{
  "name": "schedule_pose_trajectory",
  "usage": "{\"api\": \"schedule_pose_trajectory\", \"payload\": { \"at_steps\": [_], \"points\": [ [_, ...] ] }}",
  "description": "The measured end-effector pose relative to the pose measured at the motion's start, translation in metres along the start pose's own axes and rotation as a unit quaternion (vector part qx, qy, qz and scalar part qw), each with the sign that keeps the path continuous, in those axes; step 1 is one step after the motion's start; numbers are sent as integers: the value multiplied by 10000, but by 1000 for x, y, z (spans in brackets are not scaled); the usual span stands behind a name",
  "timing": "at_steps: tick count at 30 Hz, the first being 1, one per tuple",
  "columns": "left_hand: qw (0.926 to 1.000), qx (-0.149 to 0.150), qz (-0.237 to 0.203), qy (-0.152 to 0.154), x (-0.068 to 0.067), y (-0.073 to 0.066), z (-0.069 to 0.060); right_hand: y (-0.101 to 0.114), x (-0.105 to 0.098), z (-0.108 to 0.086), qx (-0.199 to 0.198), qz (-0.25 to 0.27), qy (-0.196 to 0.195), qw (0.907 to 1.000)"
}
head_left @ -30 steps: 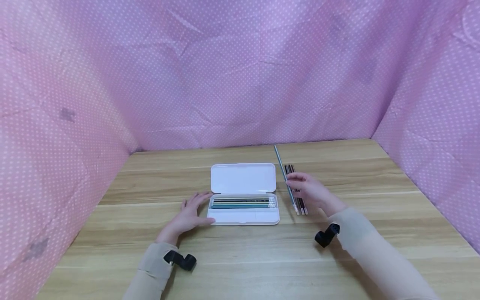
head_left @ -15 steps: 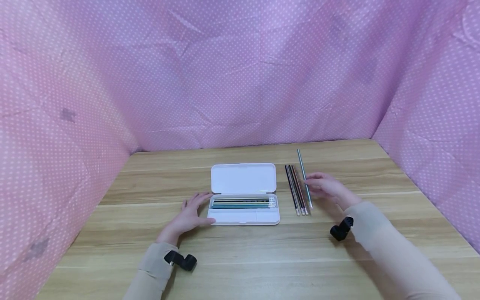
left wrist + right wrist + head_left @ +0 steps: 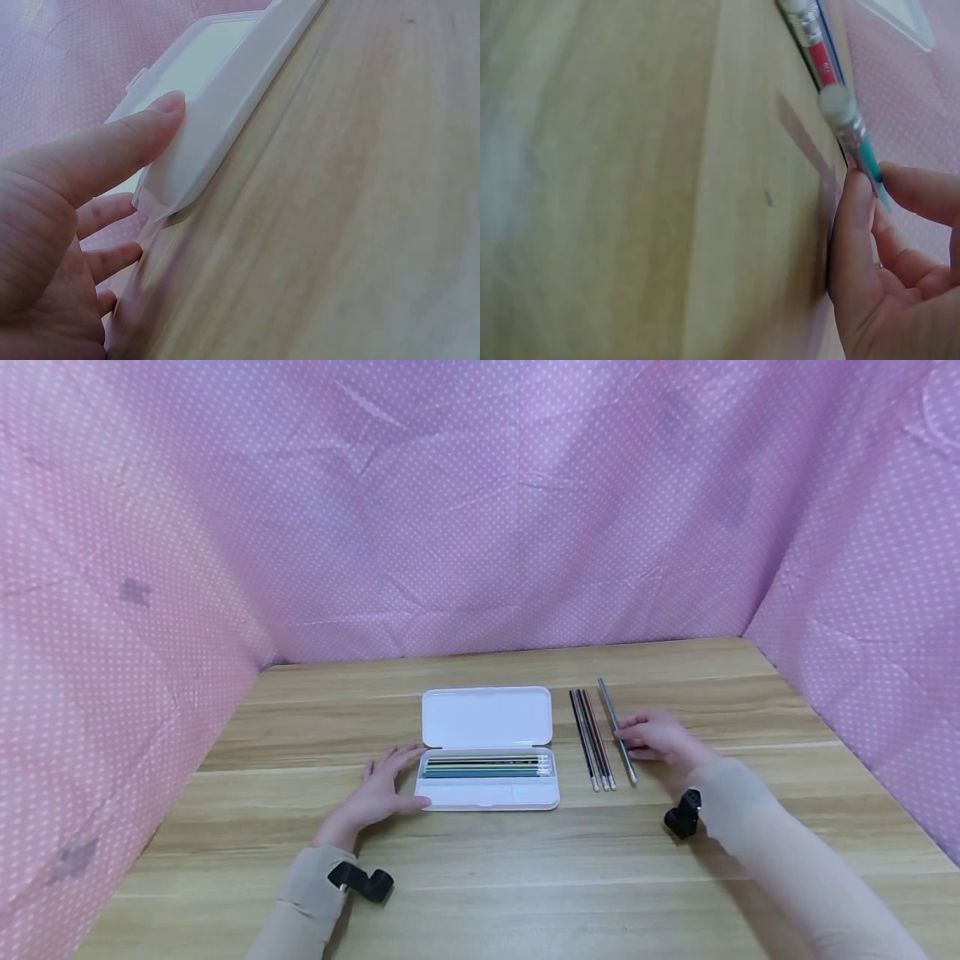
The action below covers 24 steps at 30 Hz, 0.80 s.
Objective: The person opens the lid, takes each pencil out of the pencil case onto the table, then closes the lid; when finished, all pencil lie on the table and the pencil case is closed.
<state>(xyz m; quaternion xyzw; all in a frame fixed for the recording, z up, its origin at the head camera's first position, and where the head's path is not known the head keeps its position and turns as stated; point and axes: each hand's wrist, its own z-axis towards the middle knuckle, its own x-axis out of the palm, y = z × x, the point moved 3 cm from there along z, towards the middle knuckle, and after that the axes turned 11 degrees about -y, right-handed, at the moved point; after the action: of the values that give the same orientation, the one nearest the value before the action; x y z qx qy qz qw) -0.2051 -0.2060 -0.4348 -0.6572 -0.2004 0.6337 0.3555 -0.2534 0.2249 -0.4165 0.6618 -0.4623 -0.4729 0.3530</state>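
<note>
So, my right fingers (image 3: 855, 225) pinch a teal pencil (image 3: 626, 757), likely light, stiff, slick, best gripped mid-shaft; the white case (image 3: 465, 793) sits against my spread left fingers (image 3: 111, 262).

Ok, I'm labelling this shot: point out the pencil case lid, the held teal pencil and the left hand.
White pencil case lid (image 3: 487, 717), head view: middle of its inner face.
Teal eraser-tipped pencil (image 3: 866, 157), right wrist view: barrel, beside the metal ferrule.
Left hand (image 3: 377, 793), head view: back of the hand.

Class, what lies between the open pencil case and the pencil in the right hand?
A row of pencils lies there, as the head view shows.
</note>
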Motion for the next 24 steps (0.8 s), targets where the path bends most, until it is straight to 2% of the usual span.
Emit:
{"api": "schedule_pose_trajectory", "payload": {
  "at_steps": [4,12,18,24],
  "points": [
    [10000,22,14,-20,0,0,0,3,5,0,-26,-523,-244,9983],
    [10000,-4,58,-21,1,1,-1,10,12,0,-104,-1484,-645,9868],
    [10000,-28,4,-10,0,-1,-1,9,15,3,-85,-1625,-832,9832],
    [10000,-35,28,6,0,-2,-1,9,15,2,-82,-1503,-819,9852]
  ]
}}
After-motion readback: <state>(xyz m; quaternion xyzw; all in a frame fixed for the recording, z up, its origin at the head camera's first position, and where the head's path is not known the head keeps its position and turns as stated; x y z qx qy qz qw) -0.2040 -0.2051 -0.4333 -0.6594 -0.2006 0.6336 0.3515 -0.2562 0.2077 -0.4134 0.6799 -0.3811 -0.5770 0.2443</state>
